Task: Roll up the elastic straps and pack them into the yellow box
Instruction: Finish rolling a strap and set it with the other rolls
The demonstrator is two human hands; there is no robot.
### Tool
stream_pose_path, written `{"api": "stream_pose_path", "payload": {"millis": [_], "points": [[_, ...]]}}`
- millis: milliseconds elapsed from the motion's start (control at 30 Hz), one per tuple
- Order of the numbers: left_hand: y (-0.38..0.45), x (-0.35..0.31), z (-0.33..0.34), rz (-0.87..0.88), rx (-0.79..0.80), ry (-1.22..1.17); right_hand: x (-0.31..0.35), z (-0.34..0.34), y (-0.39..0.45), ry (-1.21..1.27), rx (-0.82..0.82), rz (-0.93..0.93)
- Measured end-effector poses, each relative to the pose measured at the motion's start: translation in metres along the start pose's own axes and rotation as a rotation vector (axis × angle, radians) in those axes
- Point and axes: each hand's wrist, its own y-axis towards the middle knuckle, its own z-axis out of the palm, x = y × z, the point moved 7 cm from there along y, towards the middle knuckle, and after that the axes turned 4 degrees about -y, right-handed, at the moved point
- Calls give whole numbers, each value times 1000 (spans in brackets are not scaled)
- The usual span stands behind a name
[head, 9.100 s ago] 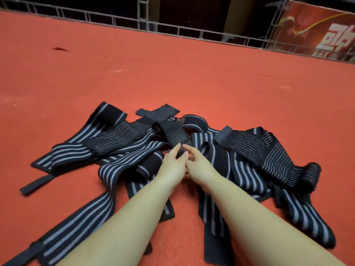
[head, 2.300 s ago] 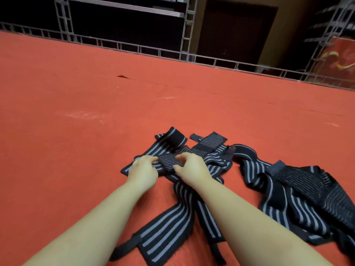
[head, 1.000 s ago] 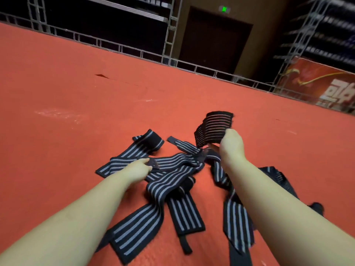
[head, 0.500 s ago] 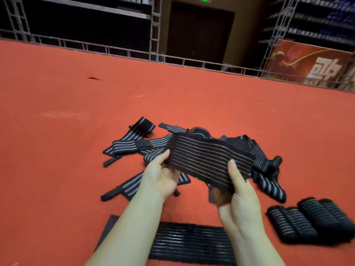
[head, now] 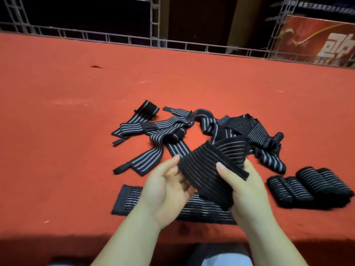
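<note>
From my remote seat, much of the working strap (head: 206,170) is hidden: I hold it above the red table (head: 57,131), folded over itself, and its far end drops behind the fold toward the tangled pile of loose straps (head: 172,131), so I cannot tell where it ends. My left hand (head: 165,191) pinches its left edge, thumb on top, fingers curled underneath and mostly out of sight. My right hand (head: 244,189) grips the right part, thumb pressed across the top face, the other fingers covered by the fabric. A flat strap (head: 126,200) lies on the table just below my hands, its middle and right end concealed by both wrists. To the right, well apart from the pile, sit the rolled straps (head: 309,186), touching one another; I make out about four rolls, but they blur into the dark at their near side. I cannot find the yellow box anywhere in view. The near table edge falls into shadow, and below it only a sliver of pale clothing shows, cut off by the frame. Beyond the metal truss railing (head: 134,39) the room is nearly black. At the upper right a red banner (head: 315,39) carries large white characters, cropped by the frame and behind the truss, so I cannot read them.
</note>
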Motion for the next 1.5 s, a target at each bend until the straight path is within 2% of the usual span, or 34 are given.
{"api": "stream_pose_path", "payload": {"millis": [67, 200, 333, 400, 500, 600, 700, 767, 833, 900, 1033, 1167, 1233, 1267, 1300, 1367, 1400, 1433, 1500], "points": [[1, -11, -8, 20, -52, -76, -7, -9, 1, 10, -3, 20], [6, -34, -26, 189, -200, -30, -5, -25, -1, -69, -44, 51], [0, -54, -47, 324, -326, 275, -4, -47, 6, -157, -135, 63], [0, -52, -52, 308, -337, 423, -3, -52, 9, -198, -143, 59], [5, -25, -53, 115, -343, 604, -6, -44, 10, -251, -86, 69], [6, 20, -57, -173, -343, 620, -9, -29, 10, -164, -7, 92], [1, 64, -50, -478, -212, 503, -8, -18, 10, 29, 58, 160], [2, 77, -40, -559, -110, 279, -7, -13, 10, 102, 87, 196], [6, 68, -34, -475, -91, 59, -6, -12, 10, 101, 95, 213], [12, 50, -40, -301, -133, 12, -6, -15, 11, 49, 75, 222], [11, 4, -61, 29, -254, 284, -7, -41, 20, -222, -70, 209], [6, -19, -68, 136, -309, 512, -19, -67, 30, -820, -208, 153], [4, -27, -68, 240, -340, 667, -18, -60, 27, -941, -262, 35], [3, -31, -66, 303, -343, 760, -22, -49, 24, -900, -220, 41], [1, -35, -63, 360, -335, 828, -32, -35, 19, -786, -124, 145], [0, -41, -51, 444, -239, 888, -60, 1, -1, -433, 157, 563], [-1, -42, -42, 458, -135, 905, -70, 19, -13, -226, 280, 715], [-4, -43, -31, 469, -3, 928, -70, 35, -21, 7, 332, 808], [-13, -47, -16, 511, 216, 981, -65, 54, -23, 387, 254, 823]]}}
